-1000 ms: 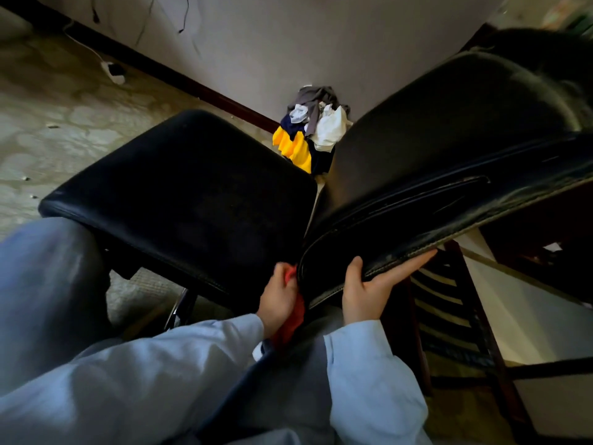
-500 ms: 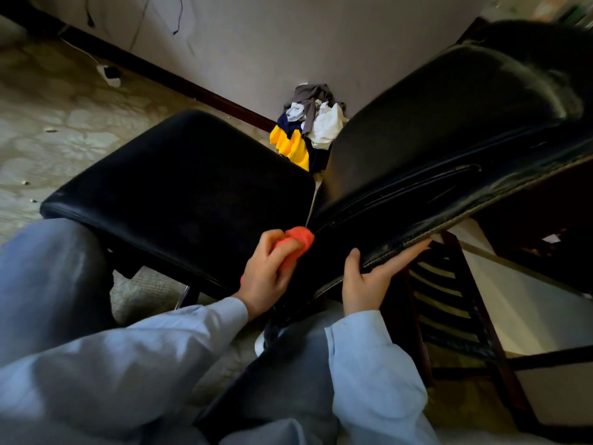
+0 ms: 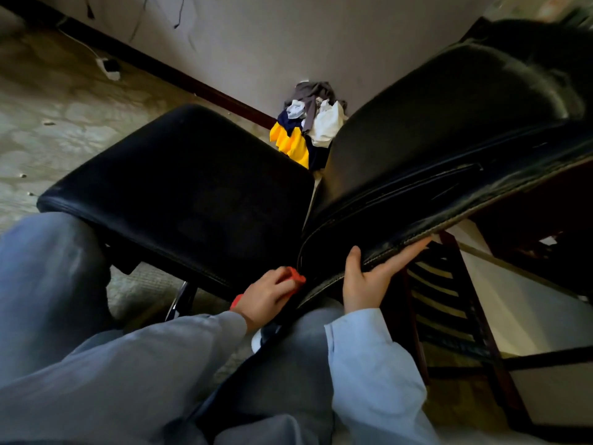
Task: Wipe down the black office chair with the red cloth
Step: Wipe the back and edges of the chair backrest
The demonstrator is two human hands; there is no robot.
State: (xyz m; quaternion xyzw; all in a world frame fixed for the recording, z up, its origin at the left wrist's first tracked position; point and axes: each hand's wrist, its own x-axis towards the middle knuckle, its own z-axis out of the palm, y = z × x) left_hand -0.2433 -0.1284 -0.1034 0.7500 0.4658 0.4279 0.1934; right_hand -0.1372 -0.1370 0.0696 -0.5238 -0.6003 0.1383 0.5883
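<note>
The left hand (image 3: 266, 297) clutches the red cloth (image 3: 296, 275), bunched under its fingers and pressed against the black chair (image 3: 244, 239) at the gap between seat (image 3: 192, 187) and backrest (image 3: 449, 123). Just right of it, the right hand (image 3: 365, 281) grips the backrest's lower edge, thumb on top and fingers beneath. Beyond both hands, a pile of clothes (image 3: 308, 123) lies against the wall.

One wide-angle camera rides on my head, facing forward and steeply down, close over my lap. The chair (image 3: 192, 187) fills the middle, the wall (image 3: 272, 36) sits at 12 o'clock, and my left sleeve (image 3: 144, 364) and right sleeve (image 3: 369, 364) enter from 6 o'clock.
</note>
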